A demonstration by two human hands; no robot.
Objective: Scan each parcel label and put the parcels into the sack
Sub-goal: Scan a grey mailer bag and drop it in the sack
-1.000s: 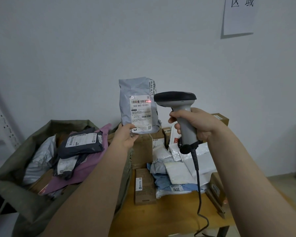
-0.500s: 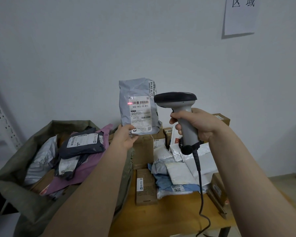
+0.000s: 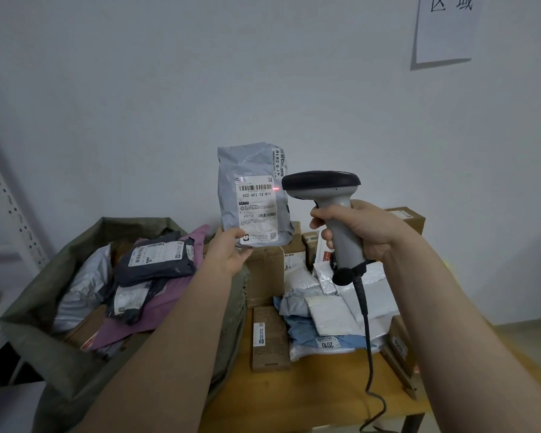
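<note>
My left hand pinches the bottom corner of a grey plastic parcel and holds it upright, its white label facing me. My right hand grips the handle of a grey barcode scanner just right of the parcel. A red scan line glows at the right end of the label's top barcode. The olive-green sack stands open at the left, holding several parcels, with a dark bag on top.
On the wooden table lie several cardboard boxes and white and blue mailer bags. The scanner's black cable hangs down over them. A perforated metal rack stands at the far left, and a paper sign is on the wall.
The red scan line has shifted from the left end of the barcode to its right end. Both hands and the parcel stay almost still.
</note>
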